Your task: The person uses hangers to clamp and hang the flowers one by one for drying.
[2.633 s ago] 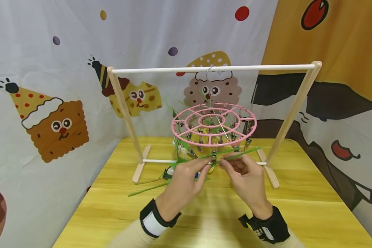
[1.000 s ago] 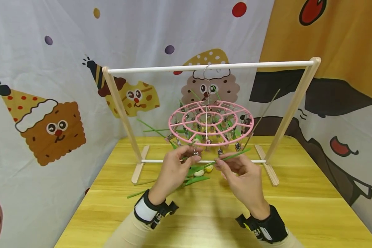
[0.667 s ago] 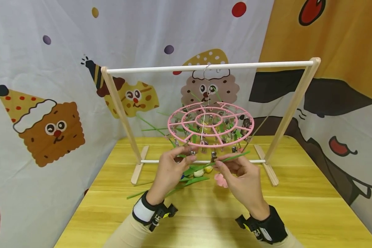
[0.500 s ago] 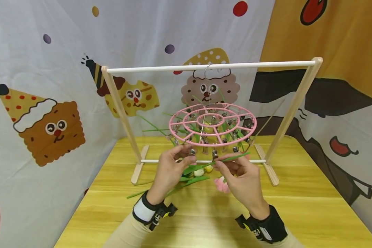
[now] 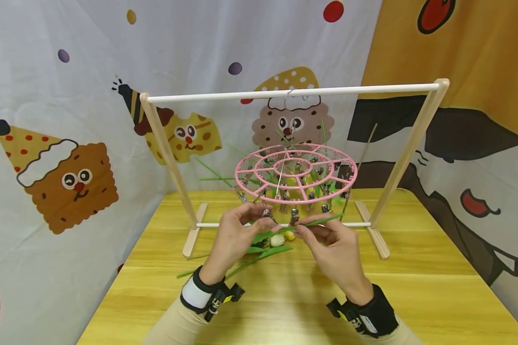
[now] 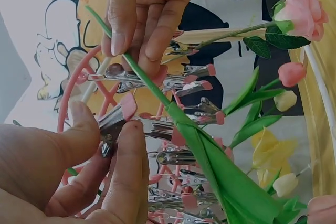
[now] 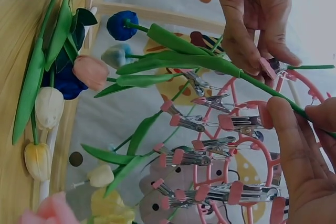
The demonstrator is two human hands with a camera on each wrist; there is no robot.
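Observation:
My left hand (image 5: 237,235) pinches a small metal clip (image 6: 118,116) with pink tips, between thumb and fingers. The clip hangs at the near edge of a round pink hanging dryer (image 5: 285,201). Just to the right, my right hand (image 5: 336,247) holds an artificial tulip by its thin green stem (image 6: 144,77) between thumb and fingertips. The stem slants past the clip, and its broad green leaves (image 7: 199,61) point left. In the right wrist view a light blue tulip head (image 7: 115,56) shows at the leaves' far end.
A wooden stand (image 5: 416,146) with white bars carries the dryer. Other flowers hang from its clips, among them a pink rose (image 6: 302,17) and a yellow flower (image 7: 111,205). On the table lie more flowers, including a white tulip (image 5: 277,240). A cartoon-printed cloth hangs behind.
My left hand has moved left from near the stem to a clip on the dryer's rim. The dryer has turned a little and its hanging flowers swing. My right hand keeps the stem.

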